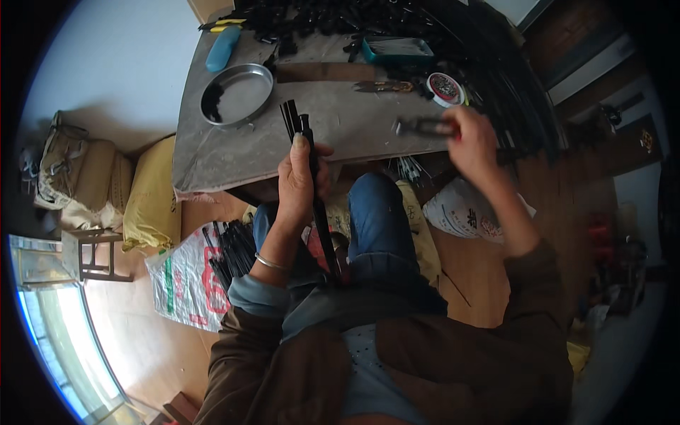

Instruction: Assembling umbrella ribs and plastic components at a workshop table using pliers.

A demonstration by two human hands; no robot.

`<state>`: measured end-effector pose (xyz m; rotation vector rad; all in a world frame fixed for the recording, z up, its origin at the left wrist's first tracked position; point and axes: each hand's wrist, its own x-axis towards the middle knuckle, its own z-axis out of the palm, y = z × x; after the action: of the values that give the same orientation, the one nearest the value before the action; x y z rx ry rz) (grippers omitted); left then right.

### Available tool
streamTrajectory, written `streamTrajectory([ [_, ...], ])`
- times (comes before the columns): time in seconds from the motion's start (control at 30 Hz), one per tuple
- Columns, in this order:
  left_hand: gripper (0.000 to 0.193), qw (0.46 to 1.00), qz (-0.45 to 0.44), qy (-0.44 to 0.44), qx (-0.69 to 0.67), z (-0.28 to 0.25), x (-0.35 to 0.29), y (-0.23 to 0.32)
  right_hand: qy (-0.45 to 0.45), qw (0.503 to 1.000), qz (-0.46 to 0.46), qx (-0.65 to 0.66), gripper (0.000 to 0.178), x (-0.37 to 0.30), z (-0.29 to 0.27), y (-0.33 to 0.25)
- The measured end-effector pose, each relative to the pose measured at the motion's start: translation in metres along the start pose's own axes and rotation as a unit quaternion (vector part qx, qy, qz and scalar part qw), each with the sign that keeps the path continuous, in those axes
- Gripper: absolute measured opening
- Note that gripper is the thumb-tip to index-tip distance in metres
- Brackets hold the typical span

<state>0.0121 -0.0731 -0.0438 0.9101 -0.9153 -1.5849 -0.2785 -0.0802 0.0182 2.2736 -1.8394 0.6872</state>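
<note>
My left hand (299, 173) is closed round a bundle of slim black rods (322, 227), with the thumb pressed along the front. The bundle stands nearly upright above my lap, its upper ends just over the table's near edge. My right hand (469, 142) grips a hand tool (423, 127) with a metal head, a dark shaft and some red at the grip. Motion blurs the tool, so I cannot tell its exact kind. It is held over the right part of the grey table (333, 117), apart from the rods.
On the table stand a round metal pan (266, 79), a white tub of small metal bits (446, 89), a teal tin (398, 51), a blue case (224, 49) and orange-handled pliers (382, 86). Black parts (319, 20) heap at the back. More rods (237, 248) lie on a sack at lower left.
</note>
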Motion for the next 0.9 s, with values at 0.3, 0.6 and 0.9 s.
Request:
streamTrajectory([
  [0.3,0.061,1.000,0.002,0.008,0.003,0.000,0.000,-0.002,-0.142,0.969,0.192,-0.059,0.028,0.102,0.026,0.075],
  [0.6,0.062,1.000,0.001,0.017,0.015,0.001,0.003,-0.006,-0.154,0.969,0.176,-0.077,0.026,0.114,0.033,0.076],
  [0.9,0.063,1.000,0.006,0.006,0.011,0.009,-0.006,-0.002,-0.089,0.972,0.210,0.055,0.025,0.100,0.027,0.097],
])
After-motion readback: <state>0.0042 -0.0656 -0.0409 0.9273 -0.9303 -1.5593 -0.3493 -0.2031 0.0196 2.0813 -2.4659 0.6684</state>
